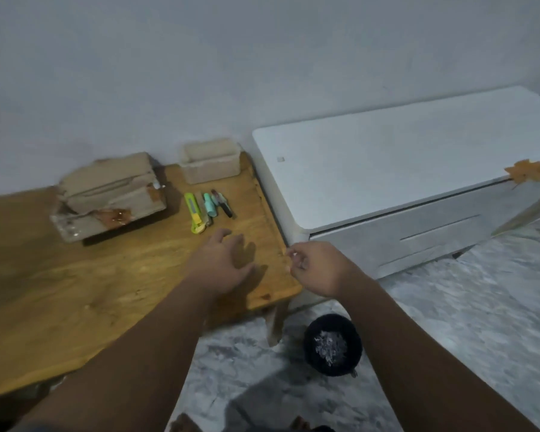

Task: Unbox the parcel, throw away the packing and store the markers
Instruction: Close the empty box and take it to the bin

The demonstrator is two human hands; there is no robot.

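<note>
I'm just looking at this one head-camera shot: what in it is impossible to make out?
- Inside of the cardboard parcel: its flaps cover it and the picture is blurred.
- Contents of the pale container: the rim hides them.
- Which items in the row are markers: too small and soft.
- Whether the right hand pinches anything: its curled fingers hide it.
- The shiny scrap in the black bin: too small to name.

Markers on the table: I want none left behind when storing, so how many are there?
3, apparently: a beige marker, a teal marker and a dark marker, side by side right of the yellow cutter. Blur may hide more.
</note>
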